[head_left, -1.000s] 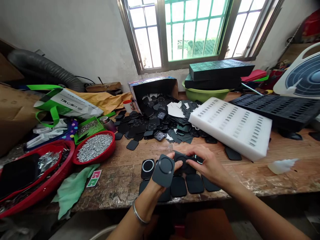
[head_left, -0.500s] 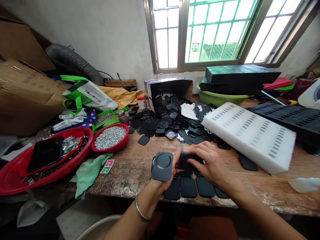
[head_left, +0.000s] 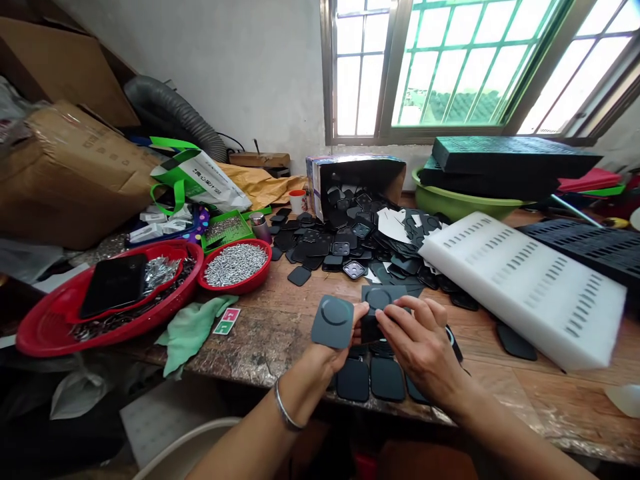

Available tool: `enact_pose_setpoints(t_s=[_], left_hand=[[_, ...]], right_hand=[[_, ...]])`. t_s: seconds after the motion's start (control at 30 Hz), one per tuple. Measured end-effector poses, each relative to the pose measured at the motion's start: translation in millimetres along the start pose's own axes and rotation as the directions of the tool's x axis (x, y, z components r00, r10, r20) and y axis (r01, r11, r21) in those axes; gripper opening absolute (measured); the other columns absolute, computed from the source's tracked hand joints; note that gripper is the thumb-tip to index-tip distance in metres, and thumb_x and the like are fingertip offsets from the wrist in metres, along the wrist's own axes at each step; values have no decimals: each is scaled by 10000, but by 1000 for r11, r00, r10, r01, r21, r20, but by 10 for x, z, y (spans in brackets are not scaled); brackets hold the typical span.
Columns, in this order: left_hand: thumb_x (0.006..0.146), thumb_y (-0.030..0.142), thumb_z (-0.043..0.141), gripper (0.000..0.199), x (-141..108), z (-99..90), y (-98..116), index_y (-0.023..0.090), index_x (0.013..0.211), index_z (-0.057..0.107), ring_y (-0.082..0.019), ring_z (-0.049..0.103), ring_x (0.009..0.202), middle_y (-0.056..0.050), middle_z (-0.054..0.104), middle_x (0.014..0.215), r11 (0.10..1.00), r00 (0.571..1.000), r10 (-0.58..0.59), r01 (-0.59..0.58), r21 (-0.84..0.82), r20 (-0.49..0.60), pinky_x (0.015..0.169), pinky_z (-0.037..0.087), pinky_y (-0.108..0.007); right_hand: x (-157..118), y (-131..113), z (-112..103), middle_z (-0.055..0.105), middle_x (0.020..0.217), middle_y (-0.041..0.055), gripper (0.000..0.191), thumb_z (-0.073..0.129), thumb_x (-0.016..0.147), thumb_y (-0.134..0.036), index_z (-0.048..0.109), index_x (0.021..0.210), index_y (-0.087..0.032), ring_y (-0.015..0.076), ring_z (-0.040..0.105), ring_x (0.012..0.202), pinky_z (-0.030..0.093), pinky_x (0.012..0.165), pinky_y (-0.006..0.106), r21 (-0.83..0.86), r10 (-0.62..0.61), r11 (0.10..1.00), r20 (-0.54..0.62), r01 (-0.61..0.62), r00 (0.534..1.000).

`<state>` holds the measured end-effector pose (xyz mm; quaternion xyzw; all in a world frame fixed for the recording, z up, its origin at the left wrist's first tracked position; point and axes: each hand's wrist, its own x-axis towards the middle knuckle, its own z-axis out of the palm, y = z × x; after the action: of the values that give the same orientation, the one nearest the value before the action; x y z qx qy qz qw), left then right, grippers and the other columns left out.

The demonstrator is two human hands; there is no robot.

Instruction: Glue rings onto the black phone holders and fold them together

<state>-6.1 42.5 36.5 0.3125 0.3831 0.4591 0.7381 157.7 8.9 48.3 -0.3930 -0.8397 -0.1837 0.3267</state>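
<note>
Resting in my left hand (head_left: 325, 357) is a dark square piece with a ring mark (head_left: 333, 321); the thumb of that hand also touches a dark sheet (head_left: 377, 297) with a round outline. My right hand (head_left: 423, 343) pinches this sheet with its fingertips, just right of the left thumb. Below the hands, dark rounded plates (head_left: 387, 379) lie side by side along the table's front edge, partly covered by my right hand. Beyond the hands is a heap of black square parts (head_left: 315, 248), spilling from an open box (head_left: 314, 190).
A red bowl of metal pins (head_left: 236, 267), a larger red basin (head_left: 45, 327) and a green cloth (head_left: 193, 333) are at the left. On the right lie a white foam block (head_left: 525, 287) and a green basin (head_left: 465, 203) under dark foam blocks.
The view has shifted, so the table's objects appear further right. The dark sheet between my hands is now raised, showing its round outline. Both hands keep their hold.
</note>
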Motion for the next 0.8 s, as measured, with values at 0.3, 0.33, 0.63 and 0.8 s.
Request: enact_pose_setpoints(t_s=[0.3, 0.33, 0.63, 0.8], left_hand=[[709, 280, 718, 108, 35, -17, 18, 188, 722, 661, -283, 648, 858, -67, 668, 741, 996, 996, -87, 87, 7, 24, 787, 510, -414], [707, 276, 721, 126, 47, 10, 18, 189, 675, 636, -258, 642, 795, -50, 643, 684, 995, 994, -102, 102, 0, 27, 768, 504, -405], [702, 265, 722, 173, 161, -8, -10, 197, 597, 603, -245, 637, 775, -20, 578, 561, 994, 995, -102, 102, -32, -1, 817, 503, -423], [756, 250, 662, 138, 91, -51, -13, 213, 886, 691, -282, 621, 1039, -65, 697, 885, 998, 992, 44, -48, -30, -120, 910, 503, -421]], right_hand=[[-101, -1, -33, 678, 1051, 73, 314, 475, 892, -84, 601, 1154, -203, 258, 534, 1084, 339, 968, 473, -27, -74, 997, -66, 73, 995], [-120, 4, -24, 672, 1055, 70, 308, 489, 884, -81, 603, 1137, -215, 250, 535, 1080, 344, 969, 466, -33, -65, 998, -74, 62, 995], [-295, -22, -94, 623, 995, 74, 263, 611, 800, -38, 613, 1006, -202, 248, 512, 1005, 402, 900, 465, 64, -31, 997, -147, 40, 989], [-326, -145, -334, 568, 947, 65, 247, 645, 782, -57, 643, 935, -252, 246, 522, 925, 439, 814, 444, 298, 278, 934, -257, -197, 926]])
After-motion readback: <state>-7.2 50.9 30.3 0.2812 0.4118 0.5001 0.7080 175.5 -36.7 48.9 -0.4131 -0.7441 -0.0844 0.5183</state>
